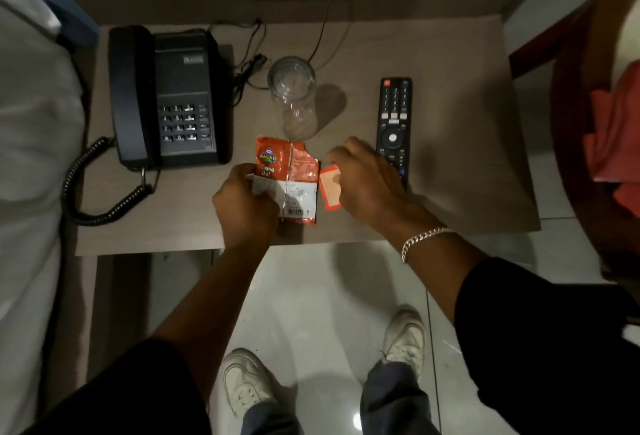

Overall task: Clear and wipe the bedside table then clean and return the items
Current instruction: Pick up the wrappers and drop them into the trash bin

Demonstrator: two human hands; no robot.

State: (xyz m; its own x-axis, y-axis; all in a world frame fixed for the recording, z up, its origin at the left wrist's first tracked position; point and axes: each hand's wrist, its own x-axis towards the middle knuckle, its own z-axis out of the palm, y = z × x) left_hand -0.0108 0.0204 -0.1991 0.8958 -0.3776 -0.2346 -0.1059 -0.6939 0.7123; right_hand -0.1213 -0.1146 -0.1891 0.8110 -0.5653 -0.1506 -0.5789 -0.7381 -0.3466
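An orange snack wrapper (294, 178) lies near the front edge of the bedside table (450, 144), and my left hand (244, 204) grips its left side. A small torn orange scrap (329, 189) sits just right of the wrapper, pinched under the fingers of my right hand (370, 185). Behind them stands an empty clear glass (294, 99). A black remote (394, 119) lies to the right, its near end hidden by my right hand. A black desk phone (166, 99) with a coiled cord occupies the table's left side.
A white-sheeted bed (31, 157) borders the table on the left. Thin cables (322, 29) run from the table up to a dark panel on the wall. A round wooden table with a red cloth (613, 137) stands at the right. Below is white tiled floor.
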